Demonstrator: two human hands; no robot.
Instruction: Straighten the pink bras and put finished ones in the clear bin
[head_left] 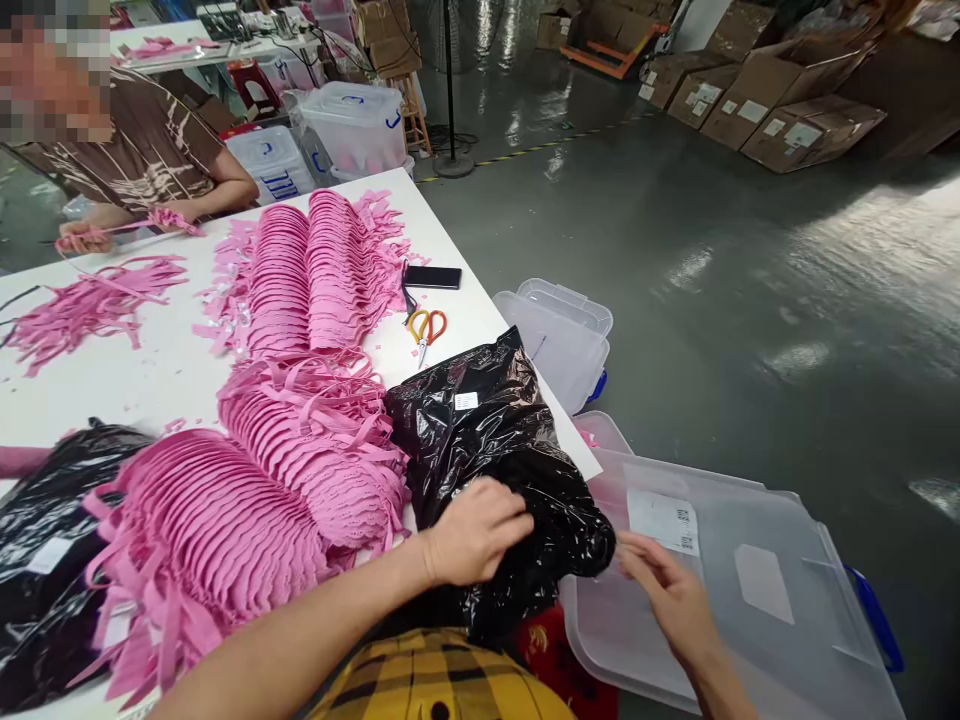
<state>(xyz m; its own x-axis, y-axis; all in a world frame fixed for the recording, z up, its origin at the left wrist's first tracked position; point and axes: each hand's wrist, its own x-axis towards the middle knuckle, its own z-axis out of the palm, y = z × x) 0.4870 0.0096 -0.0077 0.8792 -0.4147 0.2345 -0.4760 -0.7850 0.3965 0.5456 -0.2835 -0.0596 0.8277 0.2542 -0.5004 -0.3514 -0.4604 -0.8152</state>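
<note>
one left hand (pixel 480 532) touches a glossy, crinkled black plastic bag (pixel 491 435).

A shiny, wrinkled black plastic bag (pixel 495 445) with a white label (pixel 466 401) lies partly over the edge of the table (pixel 165 385).

Near the black phone (pixel 435 277) lie yellow-and-orange-handled scissors (pixel 423 346), beyond it stand a clear lidded bin (pixel 352 130) and a wooden stool (pixel 414 115), and well to its right sit cardboard boxes (pixel 772 110).
</note>
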